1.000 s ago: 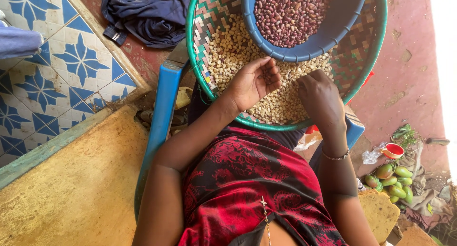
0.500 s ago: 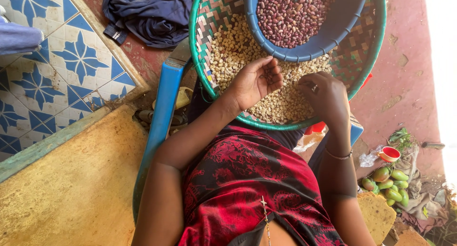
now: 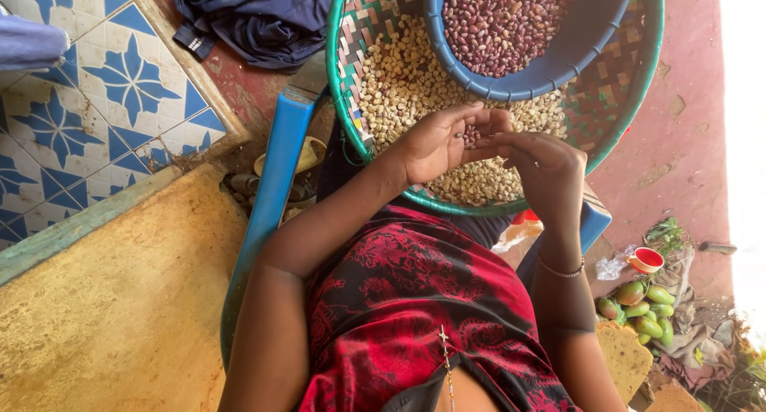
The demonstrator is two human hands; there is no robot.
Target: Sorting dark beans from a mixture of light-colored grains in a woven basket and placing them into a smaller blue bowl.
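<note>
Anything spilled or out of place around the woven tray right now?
Nothing stands out. The pale shelled nuts lie inside the green-rimmed woven tray, the reddish nuts inside the blue plastic bowl, and both hands meet above them.

Both hands now sit lifted off the pale peeled peanuts (image 3: 415,85) in the woven tray (image 3: 614,101), where a second ago they lay spread on the heap. The left hand (image 3: 443,141) turns palm up and cups a few dark red-skinned peanuts (image 3: 471,134); earlier its palm faced down on the pile. The right hand (image 3: 542,165) draws in from the right side of the heap, and its fingers (image 3: 499,145) now meet the left hand's fingertips over the cupped nuts. The two hands, apart before, now touch above the near rim of the tray.
</note>
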